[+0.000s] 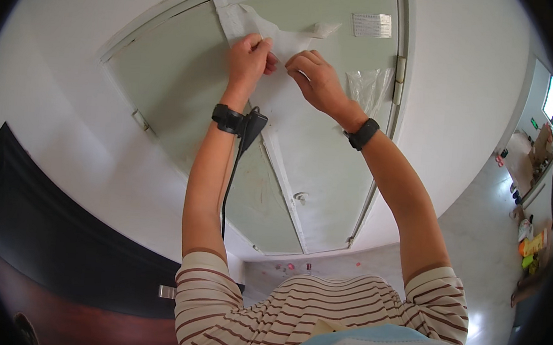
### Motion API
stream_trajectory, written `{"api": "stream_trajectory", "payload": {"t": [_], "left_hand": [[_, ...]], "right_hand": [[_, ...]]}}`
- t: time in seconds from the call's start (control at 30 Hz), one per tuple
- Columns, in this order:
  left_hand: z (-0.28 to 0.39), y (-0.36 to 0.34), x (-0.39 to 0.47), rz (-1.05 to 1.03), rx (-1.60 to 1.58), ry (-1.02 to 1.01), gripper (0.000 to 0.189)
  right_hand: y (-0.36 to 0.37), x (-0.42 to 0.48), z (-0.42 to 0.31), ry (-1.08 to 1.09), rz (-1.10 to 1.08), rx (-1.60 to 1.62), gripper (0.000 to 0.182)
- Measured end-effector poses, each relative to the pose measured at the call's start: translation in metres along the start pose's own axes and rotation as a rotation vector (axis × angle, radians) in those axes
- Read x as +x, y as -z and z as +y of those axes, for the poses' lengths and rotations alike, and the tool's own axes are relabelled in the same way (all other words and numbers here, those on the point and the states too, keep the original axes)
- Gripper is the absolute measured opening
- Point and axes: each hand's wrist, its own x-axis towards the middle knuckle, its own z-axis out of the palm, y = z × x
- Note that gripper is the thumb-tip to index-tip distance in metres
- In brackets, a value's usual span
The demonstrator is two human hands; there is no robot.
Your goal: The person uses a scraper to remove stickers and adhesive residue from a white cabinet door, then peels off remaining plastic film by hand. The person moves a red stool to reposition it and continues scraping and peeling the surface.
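A crumpled white sheet (293, 40), thin like paper or film, clings to the upper part of a pale green double-leaf metal door (306, 160). My left hand (252, 58) pinches this sheet between thumb and forefinger. Close by on the right, my right hand (315, 79) has its curled fingers gathered on the same sheet; its fingertips are partly hidden. Each wrist wears a black strap, and a black box with a cable (253, 123) hangs at the left one. A loose piece of clear plastic film (370, 88) hangs on the door right of my right hand.
A printed label (371, 25) and a hinge (399, 80) are at the door's right. Lower down sits a round lock (300, 197). A dark door with a metal latch (167, 292) stands at left. Red scraps (291, 266) lie on the floor; shoes and bags line the right.
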Motion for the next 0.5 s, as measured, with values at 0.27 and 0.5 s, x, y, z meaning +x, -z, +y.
{"api": "stream_trajectory", "payload": {"t": [0.27, 0.5], "left_hand": [[-0.007, 0.005, -0.016, 0.024, -0.112, 0.002, 0.025], [-0.012, -0.002, -0.016, 0.026, -0.209, -0.046, 0.026]], "right_hand": [[0.02, 0.073, -0.01, -0.295, 0.015, -0.021, 0.03], [-0.035, 0.138, -0.004, -0.132, -0.306, -0.744, 0.031]]}}
